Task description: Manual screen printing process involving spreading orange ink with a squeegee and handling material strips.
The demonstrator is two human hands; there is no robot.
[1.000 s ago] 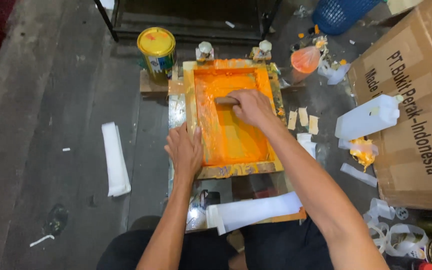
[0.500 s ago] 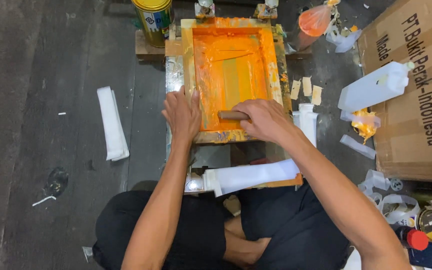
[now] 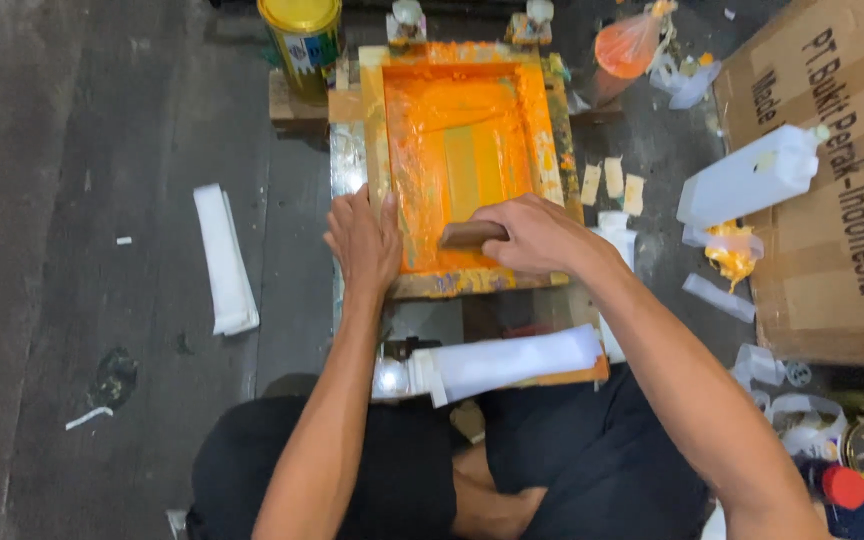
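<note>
A wooden printing frame [image 3: 373, 130] smeared with orange ink lies flat in front of me, its screen [image 3: 462, 150] wet with orange. My right hand [image 3: 537, 235] grips a brown wooden squeegee [image 3: 467, 235] at the near end of the screen. My left hand [image 3: 362, 240] presses flat on the frame's near left edge, fingers spread. A stack of white sheets [image 3: 507, 362] rests across my lap just below the frame.
A yellow paint can [image 3: 302, 40] stands at the frame's far left. An orange-filled plastic bag [image 3: 627, 45] lies far right. A white plastic jug [image 3: 747, 175] leans on a cardboard box [image 3: 842, 210] at right. A folded white cloth [image 3: 224, 262] lies on the floor left.
My right hand has pulled the squeegee from the far end of the screen toward me to the near edge. My left hand stayed on the frame.
</note>
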